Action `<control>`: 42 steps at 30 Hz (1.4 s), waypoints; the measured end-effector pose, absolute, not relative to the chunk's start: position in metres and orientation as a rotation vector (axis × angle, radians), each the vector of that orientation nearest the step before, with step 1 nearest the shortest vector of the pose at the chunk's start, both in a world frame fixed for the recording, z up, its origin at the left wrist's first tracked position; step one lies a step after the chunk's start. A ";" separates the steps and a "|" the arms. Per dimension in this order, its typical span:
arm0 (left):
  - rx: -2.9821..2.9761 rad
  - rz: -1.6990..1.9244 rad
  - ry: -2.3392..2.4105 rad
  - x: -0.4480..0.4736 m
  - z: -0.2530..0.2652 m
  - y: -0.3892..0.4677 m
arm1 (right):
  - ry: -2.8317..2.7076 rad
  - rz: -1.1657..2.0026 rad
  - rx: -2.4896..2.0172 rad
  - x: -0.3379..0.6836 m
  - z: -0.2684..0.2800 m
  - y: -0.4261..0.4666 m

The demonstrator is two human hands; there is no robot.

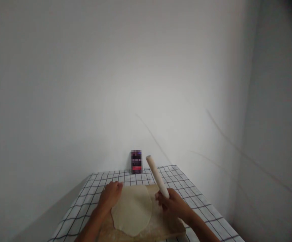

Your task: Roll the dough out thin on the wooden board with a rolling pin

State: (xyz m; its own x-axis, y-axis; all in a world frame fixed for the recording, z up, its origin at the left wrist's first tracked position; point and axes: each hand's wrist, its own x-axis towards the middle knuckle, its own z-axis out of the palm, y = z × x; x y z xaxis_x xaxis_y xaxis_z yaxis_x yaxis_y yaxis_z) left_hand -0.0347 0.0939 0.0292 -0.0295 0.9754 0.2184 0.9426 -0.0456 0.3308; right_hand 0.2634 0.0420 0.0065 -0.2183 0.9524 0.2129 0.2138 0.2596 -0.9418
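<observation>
A pale, flat sheet of dough (132, 210) lies spread on a wooden board (167, 225). At the dough's upper left edge is my left hand (112, 192), its fingers curled in. Whether they pinch the edge is hidden. On the other side, my right hand (172, 203) grips a light wooden rolling pin (157, 174) near its lower end. The pin is raised off the dough, tilted with its far end up and to the left.
The board rests on a table with a white cloth (193, 195) in a dark check. A phone-like dark upright object (136, 162), pixelated, stands at the table's back against the white wall (146, 84). Another wall (274, 134) rises on the right.
</observation>
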 end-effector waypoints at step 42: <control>1.582 0.857 1.048 -0.023 0.059 0.100 | -1.581 0.954 -0.954 0.231 -0.001 0.082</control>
